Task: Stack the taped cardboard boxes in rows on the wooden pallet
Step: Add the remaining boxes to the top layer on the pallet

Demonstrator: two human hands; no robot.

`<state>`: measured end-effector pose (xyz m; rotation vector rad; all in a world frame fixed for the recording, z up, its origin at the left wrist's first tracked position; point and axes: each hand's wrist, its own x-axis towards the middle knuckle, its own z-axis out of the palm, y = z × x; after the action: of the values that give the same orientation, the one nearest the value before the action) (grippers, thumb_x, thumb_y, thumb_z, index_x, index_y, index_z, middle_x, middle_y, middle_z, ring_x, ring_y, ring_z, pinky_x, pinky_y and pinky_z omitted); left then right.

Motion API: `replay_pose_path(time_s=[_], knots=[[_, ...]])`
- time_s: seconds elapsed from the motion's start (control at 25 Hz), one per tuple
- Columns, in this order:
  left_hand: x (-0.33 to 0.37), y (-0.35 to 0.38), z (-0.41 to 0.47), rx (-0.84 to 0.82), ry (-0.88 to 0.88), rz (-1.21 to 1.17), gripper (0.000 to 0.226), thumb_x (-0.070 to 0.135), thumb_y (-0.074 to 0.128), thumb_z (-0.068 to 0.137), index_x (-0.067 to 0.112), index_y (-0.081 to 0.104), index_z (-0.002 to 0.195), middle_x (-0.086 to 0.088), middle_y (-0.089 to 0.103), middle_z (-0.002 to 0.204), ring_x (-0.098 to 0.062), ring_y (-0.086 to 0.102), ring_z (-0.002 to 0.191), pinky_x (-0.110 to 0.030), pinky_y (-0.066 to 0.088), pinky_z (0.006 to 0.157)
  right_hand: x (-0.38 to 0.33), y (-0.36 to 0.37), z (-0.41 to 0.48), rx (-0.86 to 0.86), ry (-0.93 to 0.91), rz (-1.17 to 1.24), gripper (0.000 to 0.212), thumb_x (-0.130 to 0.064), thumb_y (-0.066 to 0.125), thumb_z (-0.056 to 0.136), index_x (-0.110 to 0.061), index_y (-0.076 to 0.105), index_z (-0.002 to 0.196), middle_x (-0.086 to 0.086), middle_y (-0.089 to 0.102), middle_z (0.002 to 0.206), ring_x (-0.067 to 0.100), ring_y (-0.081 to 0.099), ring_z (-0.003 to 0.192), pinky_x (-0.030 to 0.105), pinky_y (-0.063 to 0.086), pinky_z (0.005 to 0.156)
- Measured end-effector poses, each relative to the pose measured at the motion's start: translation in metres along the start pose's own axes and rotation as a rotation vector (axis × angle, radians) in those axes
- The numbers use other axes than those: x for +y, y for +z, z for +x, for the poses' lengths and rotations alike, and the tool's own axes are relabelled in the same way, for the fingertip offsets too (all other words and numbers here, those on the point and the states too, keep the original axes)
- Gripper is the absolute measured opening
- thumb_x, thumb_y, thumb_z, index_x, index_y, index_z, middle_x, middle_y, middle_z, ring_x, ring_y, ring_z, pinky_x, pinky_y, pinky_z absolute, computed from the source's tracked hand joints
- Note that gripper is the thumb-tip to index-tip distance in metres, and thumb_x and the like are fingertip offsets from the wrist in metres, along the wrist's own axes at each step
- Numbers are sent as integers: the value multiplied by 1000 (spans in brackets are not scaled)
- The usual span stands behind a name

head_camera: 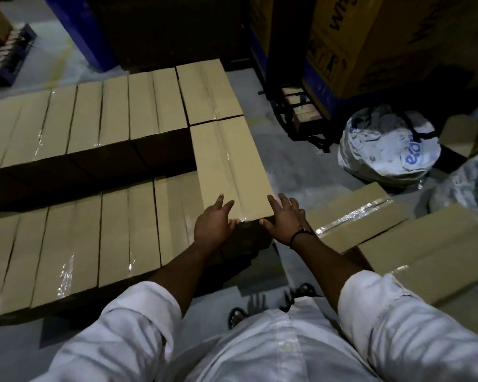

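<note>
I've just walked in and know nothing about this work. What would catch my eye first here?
Probably the two bare hands, left hand and right hand, resting on the near end of a long tan taped cardboard box at centre. Left of it run two rows of matching tan cardboard boxes. A crumpled white plastic sack sits on the floor at right.

Dim, uneven light — it falls from above, catching the box tops (100, 111) and the white sleeves (414, 321), while the upper background sinks into near black. Tape (66, 274) throws small white glints. Deep shadow fills the gap between rows. Wide-angle bending curves the edges — fine detail is soft and noisy.
</note>
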<state>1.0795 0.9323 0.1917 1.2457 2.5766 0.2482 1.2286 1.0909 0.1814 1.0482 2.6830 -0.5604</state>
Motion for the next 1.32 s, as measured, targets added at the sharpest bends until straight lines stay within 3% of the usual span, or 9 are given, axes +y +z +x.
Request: replay_pose_path(time_s=[0.24,0.72,0.88,1.32], knots=[[70,21,2,-18,163,8,65,51,60,98,26,41,155,-5,27,168,-30,47,140,-42,50,102,60,-8,-42,82,85,20,79,-58,50,99,-27,16,163,8,12,170,37,13,153,53,28,117],[353,105,-46,-174,649,154,66,56,56,98,31,37,156,-6,28,167,-35,45,140,-52,44,111,324,-13,-240,231,602,233,77,-57,54,97,-28,23,161,6,15,169,38,19,150,52,29,117],[416,126,-54,-208,721,226,67,56,56,98,30,36,157,-6,28,167,-34,44,141,-48,43,111,383,-6,-277,254,751,342,78,-57,54,97,-27,23,161,7,15,169,37,17,151,54,26,120],[477,200,52,-383,849,377,69,59,50,100,29,31,159,-4,24,169,-34,41,144,-45,39,112,455,51,-224,181,970,597,83,-59,53,97,-25,15,163,8,7,171,38,14,152,53,27,120]])
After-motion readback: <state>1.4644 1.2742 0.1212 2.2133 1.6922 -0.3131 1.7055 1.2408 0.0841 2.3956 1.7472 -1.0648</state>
